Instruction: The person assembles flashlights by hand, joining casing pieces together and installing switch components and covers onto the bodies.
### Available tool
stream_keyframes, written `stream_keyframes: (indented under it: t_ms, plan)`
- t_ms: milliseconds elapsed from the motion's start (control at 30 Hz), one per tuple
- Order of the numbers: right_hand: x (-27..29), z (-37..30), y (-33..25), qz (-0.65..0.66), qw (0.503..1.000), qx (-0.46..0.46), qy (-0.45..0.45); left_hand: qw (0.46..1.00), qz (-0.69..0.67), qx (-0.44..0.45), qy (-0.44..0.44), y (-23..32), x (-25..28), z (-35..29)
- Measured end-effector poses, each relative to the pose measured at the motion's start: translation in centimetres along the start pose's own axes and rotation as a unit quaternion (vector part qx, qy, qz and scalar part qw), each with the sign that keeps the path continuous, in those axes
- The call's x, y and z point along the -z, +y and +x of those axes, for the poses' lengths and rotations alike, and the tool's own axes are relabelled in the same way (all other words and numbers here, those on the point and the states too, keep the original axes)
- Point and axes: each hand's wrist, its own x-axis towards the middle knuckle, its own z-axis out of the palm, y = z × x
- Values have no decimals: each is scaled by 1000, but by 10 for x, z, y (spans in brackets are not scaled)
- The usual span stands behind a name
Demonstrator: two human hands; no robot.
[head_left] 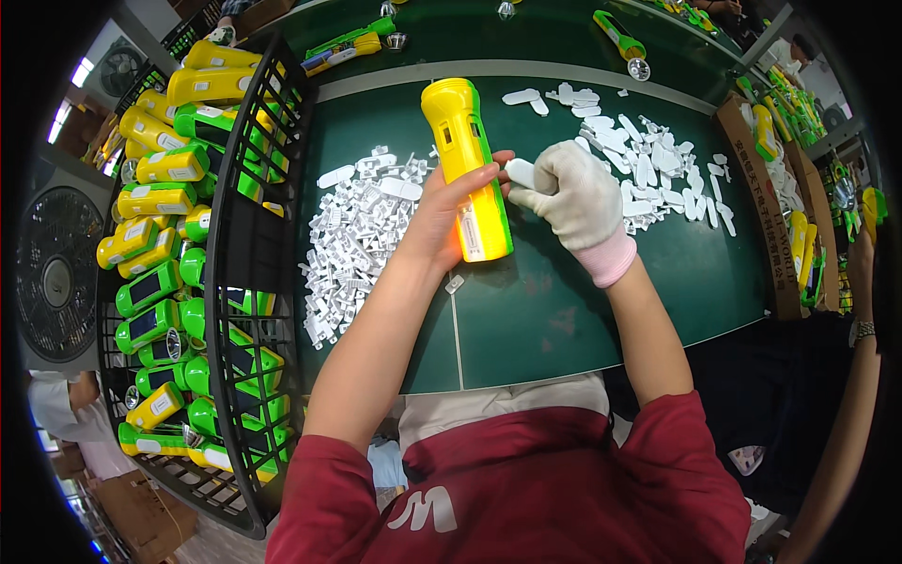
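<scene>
A yellow and green flashlight (451, 122) stands nearly upright above the table, its wide head pointing away from me. My bare left hand (435, 221) is closed around its body, the thumb across the yellow side. On my right hand (581, 199) is a white glove with a pink cuff. Its fingers pinch a small white oval plastic piece (520, 172) just to the right of the flashlight. Small white plastic clips (352, 249) lie heaped to the left of my left forearm. Beyond my right hand spreads a pile of flat white oval pieces (644, 169).
At my left a black plastic crate (221, 282) holds many flashlights, with a fan (58, 273) behind it. A cardboard box (752, 188) with more flashlights borders the green table (564, 310) on the right. Further flashlights (615, 36) lie beyond the table's far rail. Another person's arm (850, 404) shows at right.
</scene>
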Motion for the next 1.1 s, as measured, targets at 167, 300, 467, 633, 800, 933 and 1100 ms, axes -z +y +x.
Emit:
stream_keyframes:
  t_ms: [167,300,467,633,800,933,1100]
  plan:
    - [-4,-9,-4,101,983,-142,-62,999,24,28,-1,-1,2,0]
    - [5,1,-15,230,923,-300,-75,996,86,20,5,-4,0,-2]
    - [11,-2,5,115,978,-165,-52,998,47,16,29,-10,-10,-3]
    - [27,-2,8,302,887,-332,-110,988,136,74,-14,-9,-4,-1]
    - [32,-3,15,216,920,-293,-147,980,150,126,-36,-9,-4,-2]
    - [28,-6,14,230,941,-203,-144,967,202,138,-69,-13,-3,-2]
    - [28,-5,12,192,952,-198,-134,964,187,159,-100,-14,-2,-3]
